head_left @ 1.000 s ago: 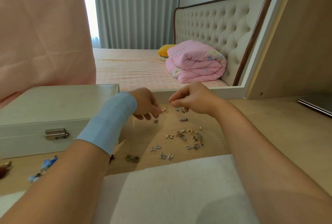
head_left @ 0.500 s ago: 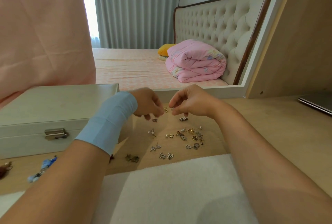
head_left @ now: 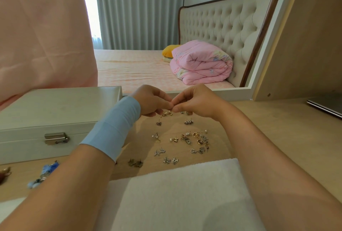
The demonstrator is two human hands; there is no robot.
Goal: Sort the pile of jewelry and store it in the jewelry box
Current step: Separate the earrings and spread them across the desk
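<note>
Left hand (head_left: 151, 101) and right hand (head_left: 194, 101) pinch together, each grip probably closed on one tiny hidden earring, above scattered earrings (head_left: 194, 140) right of the closed jewelry box (head_left: 55, 112). A slip would lose it among them.

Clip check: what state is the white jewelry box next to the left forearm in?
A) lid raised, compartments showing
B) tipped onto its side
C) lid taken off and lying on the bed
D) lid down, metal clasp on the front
D: the jewelry box has its lid lying flat on the base, with the metal clasp sitting across the seam on the front wall; no compartments show.
</note>
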